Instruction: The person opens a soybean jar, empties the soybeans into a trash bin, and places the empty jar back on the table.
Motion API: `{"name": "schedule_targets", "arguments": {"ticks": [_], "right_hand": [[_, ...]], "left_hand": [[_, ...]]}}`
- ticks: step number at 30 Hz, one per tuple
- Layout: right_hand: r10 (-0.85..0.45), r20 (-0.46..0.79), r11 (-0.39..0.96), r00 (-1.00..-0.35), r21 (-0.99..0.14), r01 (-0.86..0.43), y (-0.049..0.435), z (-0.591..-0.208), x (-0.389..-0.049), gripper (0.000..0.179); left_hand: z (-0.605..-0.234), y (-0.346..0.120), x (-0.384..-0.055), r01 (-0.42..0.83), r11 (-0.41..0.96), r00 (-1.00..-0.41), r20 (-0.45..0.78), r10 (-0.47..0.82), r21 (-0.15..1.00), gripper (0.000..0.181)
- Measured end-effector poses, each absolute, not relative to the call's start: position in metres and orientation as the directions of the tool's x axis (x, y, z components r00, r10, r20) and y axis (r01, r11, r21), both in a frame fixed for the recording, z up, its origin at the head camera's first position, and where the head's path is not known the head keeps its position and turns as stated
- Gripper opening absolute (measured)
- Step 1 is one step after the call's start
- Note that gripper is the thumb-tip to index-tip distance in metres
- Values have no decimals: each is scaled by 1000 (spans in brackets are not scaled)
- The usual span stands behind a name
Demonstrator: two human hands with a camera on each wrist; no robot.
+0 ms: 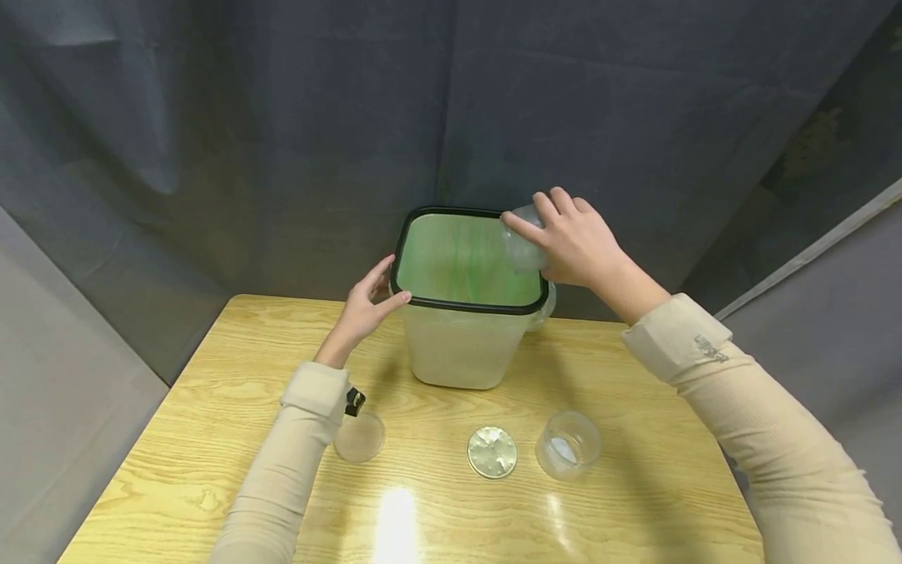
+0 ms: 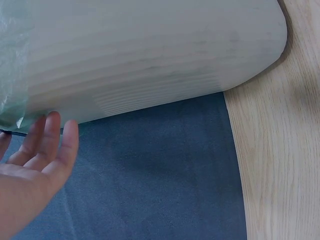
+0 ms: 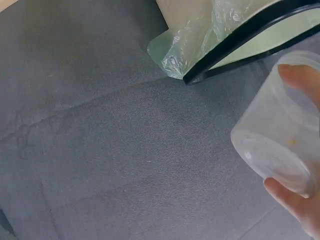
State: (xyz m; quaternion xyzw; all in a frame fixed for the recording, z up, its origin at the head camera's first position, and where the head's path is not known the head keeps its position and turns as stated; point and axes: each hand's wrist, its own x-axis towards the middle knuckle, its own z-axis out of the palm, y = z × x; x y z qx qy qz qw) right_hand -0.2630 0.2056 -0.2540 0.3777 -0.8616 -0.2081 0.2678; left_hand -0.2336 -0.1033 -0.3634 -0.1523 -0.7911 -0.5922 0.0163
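Observation:
My right hand (image 1: pixel 574 239) grips a clear plastic cup (image 1: pixel 524 243), tilted over the right side of the trash bin's mouth. The right wrist view shows the cup (image 3: pixel 277 125) with its base toward the camera, thumb and fingers around it, and a small yellowish speck on its wall. The pale trash bin (image 1: pixel 461 348) stands upright, with a green bag liner (image 1: pixel 451 251) and a black rim ring (image 1: pixel 479 305). My left hand (image 1: pixel 362 309) holds the bin's left front corner, thumb at the rim. Its other fingers (image 2: pixel 50 140) rest against the outer wall.
On the wooden table (image 1: pixel 247 376) lie a clear round lid (image 1: pixel 359 437) near the left sleeve and a shiny metallic disc (image 1: pixel 492 453). A clear container (image 1: pixel 569 445) with something white inside stands to their right. A dark curtain (image 1: pixel 317 117) hangs behind the bin.

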Motion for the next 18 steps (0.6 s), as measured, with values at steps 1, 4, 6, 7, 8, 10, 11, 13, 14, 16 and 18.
{"name": "schedule_targets", "arguments": {"ticks": [1,4,6,7,8,10,11,13,14,16,18], "right_hand": [[-748,330,649,-575,541,-535,206,-254,-263,89],[-696,407,717,-591,447,-535,207,-254,-261,89],[-655,445,755,-610,369,-542,208,-255,-259,89],[-636,460,770,-620,328,-546,208,-256,-258,89],[-618,475,782,-627,291,-551,209,-257,-257,89],[-589,493,798,-641,232,-556,210,-258,-253,88],[-575,500,806,-648,207,-555,210,-259,-251,88],[-542,512,821,-666,156,-549,211,-260,-246,88],[-520,517,832,-680,124,-541,211,-261,-243,88],[-466,521,853,-715,49,-520,212,-262,-237,89],[-409,519,868,-750,-32,-495,213,-263,-230,91]], "left_hand": [[-364,-104,-234,261,252,-953,207,222,932,68],[-371,-106,-240,257,245,-953,204,223,935,69],[-377,-108,-246,255,235,-953,204,222,938,69],[-381,-109,-248,255,231,-954,205,220,939,70],[-385,-109,-251,253,229,-955,204,217,940,70],[-390,-110,-255,254,227,-955,208,210,940,70],[-391,-109,-255,256,229,-955,210,208,939,70],[-393,-109,-256,260,236,-956,215,202,936,70],[-394,-108,-256,263,236,-955,217,203,935,70],[-395,-107,-256,269,237,-953,221,209,934,70],[-395,-107,-257,271,237,-952,222,212,933,70]]}}
